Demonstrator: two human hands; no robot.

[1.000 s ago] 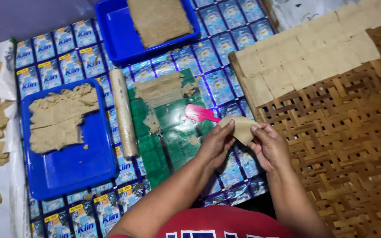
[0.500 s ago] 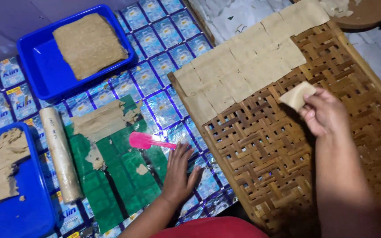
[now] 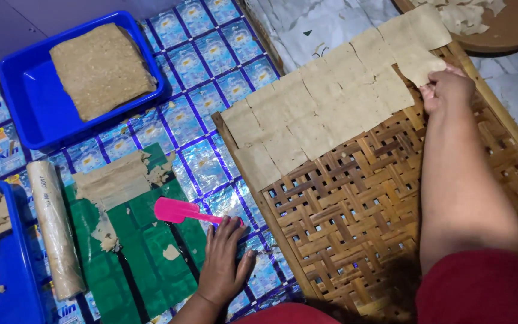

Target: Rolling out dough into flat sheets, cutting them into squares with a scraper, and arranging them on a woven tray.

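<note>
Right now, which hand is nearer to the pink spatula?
Left. The left hand lies flat on the mat with its fingertips at the pink spatula handle's end. The right hand is far off, at the woven tray's far corner, holding a thin dough square.

Home food workshop, woven bamboo drying rack (image 3: 391, 204), dough trays (image 3: 43, 114)

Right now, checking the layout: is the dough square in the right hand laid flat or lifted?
Laid flat: dough square lies on woven tray; fingers pinch its edge.
</note>
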